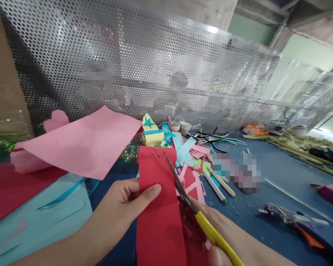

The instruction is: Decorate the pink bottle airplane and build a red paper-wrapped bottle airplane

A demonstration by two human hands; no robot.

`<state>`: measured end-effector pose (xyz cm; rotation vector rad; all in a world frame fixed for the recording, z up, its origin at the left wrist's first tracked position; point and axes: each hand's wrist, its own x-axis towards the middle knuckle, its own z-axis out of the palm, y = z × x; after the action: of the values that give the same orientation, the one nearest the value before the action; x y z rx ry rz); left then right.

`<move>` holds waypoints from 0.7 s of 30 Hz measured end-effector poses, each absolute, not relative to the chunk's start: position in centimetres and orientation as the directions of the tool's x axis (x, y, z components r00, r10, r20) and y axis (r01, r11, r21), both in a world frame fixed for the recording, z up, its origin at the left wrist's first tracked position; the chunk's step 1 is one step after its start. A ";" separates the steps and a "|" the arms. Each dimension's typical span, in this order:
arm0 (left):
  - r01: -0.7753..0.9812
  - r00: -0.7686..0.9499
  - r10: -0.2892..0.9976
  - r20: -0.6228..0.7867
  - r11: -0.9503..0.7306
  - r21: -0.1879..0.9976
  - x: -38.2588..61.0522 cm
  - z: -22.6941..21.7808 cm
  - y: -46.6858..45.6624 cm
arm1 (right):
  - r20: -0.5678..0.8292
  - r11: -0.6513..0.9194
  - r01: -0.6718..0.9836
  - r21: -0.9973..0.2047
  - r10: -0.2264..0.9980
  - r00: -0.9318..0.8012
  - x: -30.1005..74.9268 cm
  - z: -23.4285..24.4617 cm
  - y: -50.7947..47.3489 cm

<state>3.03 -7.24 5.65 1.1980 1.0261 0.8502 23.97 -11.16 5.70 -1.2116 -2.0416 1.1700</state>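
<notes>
My left hand (124, 203) pinches the left edge of a long red paper strip (158, 207), thumb on top, and holds it upright over the table. My right hand (224, 240) grips yellow-handled scissors (194, 207) at the strip's right side. The blades lie along the strip's right edge and point up and away from me. A large pink paper sheet (86, 142) rests to the left, just beyond my left hand.
Paper scraps (194, 162), pencils (219, 183) and a yellow paper roll with a star cone (152, 133) litter the blue table (266, 207). Red (11, 188) and light blue sheets (44, 218) lie at left. A perforated metal screen (155, 66) stands behind, people beyond it.
</notes>
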 end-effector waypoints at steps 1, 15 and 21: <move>0.005 0.324 0.930 -0.175 0.184 0.983 3.1 5.7 -7.3 | -0.013 0.239 0.444 -0.863 0.870 -0.493 24.0 5.7 -11.0; -0.028 0.358 0.909 -0.212 0.237 0.971 3.2 5.5 -7.3 | 0.043 0.304 0.430 -0.850 0.853 -0.519 23.7 5.3 -11.1; -0.097 0.331 0.908 -0.255 0.302 0.948 3.2 5.0 -6.8 | 0.079 0.318 0.410 -0.855 0.861 -0.503 23.7 3.8 -10.7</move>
<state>3.21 -6.84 4.96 1.0314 0.9951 0.8379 23.67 -10.71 3.78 -1.1185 -2.0535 1.1010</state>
